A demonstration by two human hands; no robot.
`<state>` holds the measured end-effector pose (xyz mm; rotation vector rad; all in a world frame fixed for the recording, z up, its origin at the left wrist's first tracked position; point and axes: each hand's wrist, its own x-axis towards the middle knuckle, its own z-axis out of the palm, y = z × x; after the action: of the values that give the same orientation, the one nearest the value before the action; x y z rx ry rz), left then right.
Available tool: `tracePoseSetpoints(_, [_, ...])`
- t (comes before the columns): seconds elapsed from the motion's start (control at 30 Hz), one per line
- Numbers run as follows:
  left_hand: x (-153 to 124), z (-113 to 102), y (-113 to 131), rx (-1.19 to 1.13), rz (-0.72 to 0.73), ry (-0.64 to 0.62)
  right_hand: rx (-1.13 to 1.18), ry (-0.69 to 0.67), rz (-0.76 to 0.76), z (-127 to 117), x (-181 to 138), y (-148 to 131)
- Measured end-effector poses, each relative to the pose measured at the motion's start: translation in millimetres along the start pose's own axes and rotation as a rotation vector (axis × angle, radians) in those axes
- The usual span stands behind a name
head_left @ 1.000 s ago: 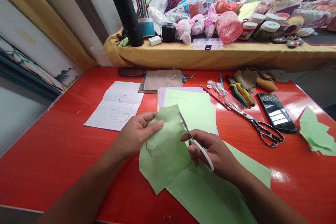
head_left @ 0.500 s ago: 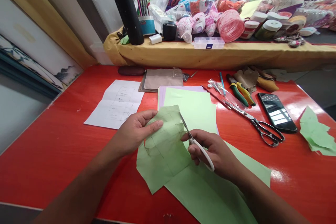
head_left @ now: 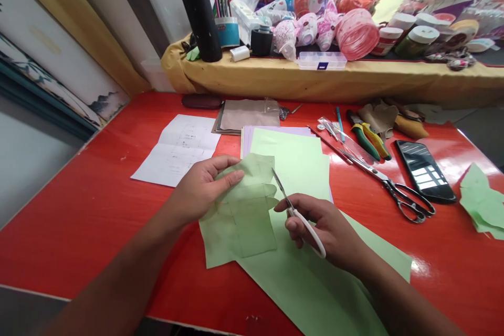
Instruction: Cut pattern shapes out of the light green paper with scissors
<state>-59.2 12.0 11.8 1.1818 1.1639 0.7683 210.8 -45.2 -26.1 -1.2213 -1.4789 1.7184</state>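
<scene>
My left hand (head_left: 210, 186) pinches the upper left edge of a green paper piece (head_left: 252, 220) between thumb and fingers. Pencil lines run over this piece, and small cut tabs stick out along its right edge. In my right hand (head_left: 318, 223) is a pair of white-handled scissors (head_left: 309, 228), its blades pointing up and to the left. The blade tips are just right of the piece's upper right edge. Beneath both hands lies a large green sheet (head_left: 311, 283), with a paler green sheet (head_left: 291, 163) farther back.
A folded white paper with drawings (head_left: 179, 149) lies at left. Large metal scissors (head_left: 401, 194), pliers (head_left: 368, 136), a phone (head_left: 425, 170) and green paper scraps (head_left: 482, 199) are on the right. A black flask (head_left: 199, 16) and jars (head_left: 417, 42) stand on the cloth-covered ledge behind.
The held green paper has turned, its lower part swinging left and its right edge now more upright. The scissors have come slightly away from that edge. The view has shifted a little.
</scene>
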Motion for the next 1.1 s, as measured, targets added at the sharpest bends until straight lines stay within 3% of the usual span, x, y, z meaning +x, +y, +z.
tracePoseSetpoints(0.67, [-0.4,-5.1,-0.2,0.013,0.034,-0.045,-0.037,-0.011,0.009,0.3,-0.7,0.2])
tracePoseSetpoints(1.1, [-0.9,-3.7,1.9,0.068,0.035,-0.008,-0.047,-0.020,0.005,-0.3,0.0,0.1])
